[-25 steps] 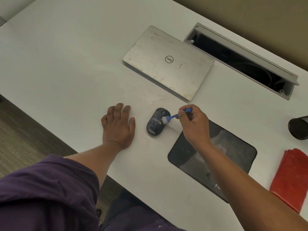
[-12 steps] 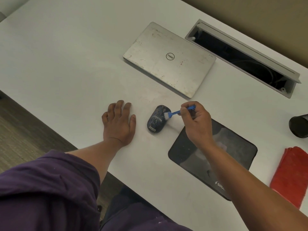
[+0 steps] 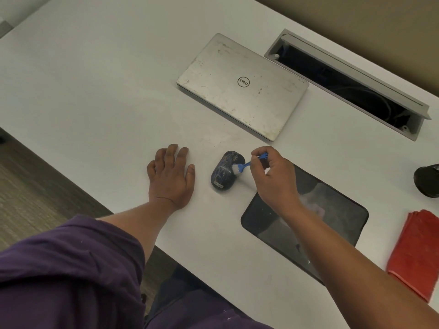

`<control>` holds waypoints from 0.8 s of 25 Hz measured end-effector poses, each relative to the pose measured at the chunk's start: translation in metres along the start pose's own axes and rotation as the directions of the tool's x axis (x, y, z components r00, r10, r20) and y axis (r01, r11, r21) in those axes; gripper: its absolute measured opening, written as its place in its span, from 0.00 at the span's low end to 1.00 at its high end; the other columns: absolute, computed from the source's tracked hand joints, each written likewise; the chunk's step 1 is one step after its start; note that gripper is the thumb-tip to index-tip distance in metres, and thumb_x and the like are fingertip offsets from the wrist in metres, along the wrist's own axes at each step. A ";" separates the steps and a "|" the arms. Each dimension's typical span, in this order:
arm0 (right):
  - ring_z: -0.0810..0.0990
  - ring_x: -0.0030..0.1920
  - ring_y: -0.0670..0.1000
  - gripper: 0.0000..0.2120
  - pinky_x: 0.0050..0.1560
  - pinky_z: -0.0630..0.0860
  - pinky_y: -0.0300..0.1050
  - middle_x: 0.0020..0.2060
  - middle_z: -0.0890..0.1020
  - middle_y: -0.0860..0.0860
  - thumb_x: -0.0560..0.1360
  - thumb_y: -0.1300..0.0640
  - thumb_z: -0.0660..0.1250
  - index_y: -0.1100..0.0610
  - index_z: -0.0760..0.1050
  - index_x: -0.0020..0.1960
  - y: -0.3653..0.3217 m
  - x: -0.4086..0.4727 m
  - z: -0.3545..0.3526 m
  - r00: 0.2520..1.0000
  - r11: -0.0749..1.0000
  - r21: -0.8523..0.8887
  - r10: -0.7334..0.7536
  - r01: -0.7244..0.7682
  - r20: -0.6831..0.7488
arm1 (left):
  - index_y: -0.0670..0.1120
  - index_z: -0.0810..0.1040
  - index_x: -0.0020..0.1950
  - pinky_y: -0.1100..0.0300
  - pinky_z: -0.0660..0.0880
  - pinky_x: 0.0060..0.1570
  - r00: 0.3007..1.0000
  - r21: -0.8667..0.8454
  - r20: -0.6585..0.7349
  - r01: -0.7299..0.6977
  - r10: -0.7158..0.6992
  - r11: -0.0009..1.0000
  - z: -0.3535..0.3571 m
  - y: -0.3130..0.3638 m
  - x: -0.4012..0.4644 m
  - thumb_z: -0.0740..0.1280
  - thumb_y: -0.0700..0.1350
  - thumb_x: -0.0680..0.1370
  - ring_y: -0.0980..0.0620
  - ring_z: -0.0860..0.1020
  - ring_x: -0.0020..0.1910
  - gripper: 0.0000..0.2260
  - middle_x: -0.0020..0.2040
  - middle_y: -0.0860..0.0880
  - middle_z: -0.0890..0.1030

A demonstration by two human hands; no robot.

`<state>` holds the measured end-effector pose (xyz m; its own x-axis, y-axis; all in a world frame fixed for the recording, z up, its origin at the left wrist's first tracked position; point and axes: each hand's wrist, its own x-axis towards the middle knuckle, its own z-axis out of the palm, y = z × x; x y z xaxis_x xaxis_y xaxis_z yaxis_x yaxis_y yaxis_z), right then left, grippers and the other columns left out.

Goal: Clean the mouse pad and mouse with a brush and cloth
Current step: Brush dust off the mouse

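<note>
A dark mouse [image 3: 223, 175] with a blue pattern lies on the white table, just left of the black mouse pad [image 3: 332, 222]. My right hand [image 3: 273, 176] pinches a small blue brush [image 3: 244, 166] whose white bristles rest on the mouse's right side. My right forearm crosses over the pad and hides part of it. My left hand [image 3: 169, 176] lies flat on the table to the left of the mouse, fingers apart, touching nothing else. A folded red cloth [image 3: 418, 255] sits at the right edge of the table.
A closed silver laptop [image 3: 242, 86] lies behind the mouse. An open cable tray [image 3: 346, 84] is sunk into the table at the back right. A black cylindrical object [image 3: 427, 181] stands at the far right. The table's front edge [image 3: 118, 210] runs diagonally beside my left arm.
The brush has swept a little down the mouse's right side, towards its rear. My left hand has stayed flat beside the mouse.
</note>
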<state>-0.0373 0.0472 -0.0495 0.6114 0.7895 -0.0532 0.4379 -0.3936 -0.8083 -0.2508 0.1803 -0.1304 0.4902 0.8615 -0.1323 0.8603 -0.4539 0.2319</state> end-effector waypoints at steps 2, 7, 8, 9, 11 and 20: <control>0.77 0.37 0.40 0.04 0.33 0.67 0.32 0.35 0.79 0.38 0.79 0.49 0.61 0.43 0.74 0.50 0.001 0.000 -0.005 0.998 0.993 -0.111 -0.042 0.037 -0.042 | 0.52 0.61 0.76 0.44 0.56 0.70 1.000 0.002 -0.001 0.001 -0.001 1.000 -0.001 -0.001 0.001 0.51 0.57 0.82 0.43 0.54 0.76 0.23 0.77 0.48 0.60; 0.76 0.33 0.41 0.04 0.34 0.66 0.31 0.37 0.79 0.37 0.80 0.51 0.64 0.46 0.77 0.52 -0.002 0.001 -0.004 0.982 0.985 -0.020 -0.168 0.171 0.085 | 0.52 0.61 0.76 0.45 0.55 0.70 1.000 -0.008 -0.001 0.004 -0.004 1.000 -0.001 0.000 0.000 0.51 0.57 0.82 0.43 0.54 0.76 0.23 0.77 0.48 0.60; 0.77 0.36 0.42 0.04 0.36 0.67 0.35 0.38 0.80 0.39 0.81 0.51 0.63 0.47 0.77 0.52 -0.001 0.003 -0.006 0.980 0.979 -0.094 -0.174 0.183 0.099 | 0.52 0.61 0.76 0.45 0.54 0.70 1.000 -0.007 -0.001 0.004 -0.004 1.000 -0.001 0.000 0.000 0.51 0.57 0.82 0.43 0.54 0.76 0.24 0.77 0.48 0.60; 0.77 0.39 0.44 0.05 0.37 0.68 0.39 0.39 0.80 0.42 0.81 0.52 0.63 0.48 0.77 0.53 -0.001 0.005 -0.009 0.977 0.966 -0.160 -0.188 0.202 0.098 | 0.52 0.61 0.76 0.45 0.54 0.70 1.000 -0.006 -0.002 0.004 -0.004 1.000 -0.002 0.000 0.000 0.51 0.57 0.82 0.43 0.54 0.76 0.24 0.77 0.48 0.60; 0.75 0.41 0.45 0.05 0.39 0.69 0.39 0.39 0.80 0.43 0.80 0.52 0.63 0.47 0.77 0.51 -0.003 0.007 -0.014 0.955 0.943 -0.161 -0.280 0.293 0.099 | 0.52 0.61 0.76 0.45 0.54 0.71 1.000 -0.007 0.000 0.006 -0.006 1.000 -0.002 0.000 0.001 0.50 0.57 0.81 0.43 0.54 0.77 0.24 0.78 0.48 0.60; 0.72 0.35 0.46 0.06 0.34 0.67 0.33 0.34 0.77 0.43 0.79 0.54 0.65 0.50 0.81 0.50 -0.009 0.014 -0.021 0.921 0.907 -0.227 -0.299 0.356 0.250 | 0.52 0.60 0.77 0.44 0.54 0.71 1.000 -0.015 0.012 0.010 -0.009 1.000 -0.002 0.000 0.000 0.53 0.56 0.83 0.43 0.53 0.77 0.23 0.78 0.48 0.59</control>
<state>-0.0190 0.0519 -0.0310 0.2674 0.9625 0.0464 0.7640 -0.1824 -0.6189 -0.2509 0.1813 -0.1282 0.4837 0.8629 -0.1464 0.8628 -0.4422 0.2449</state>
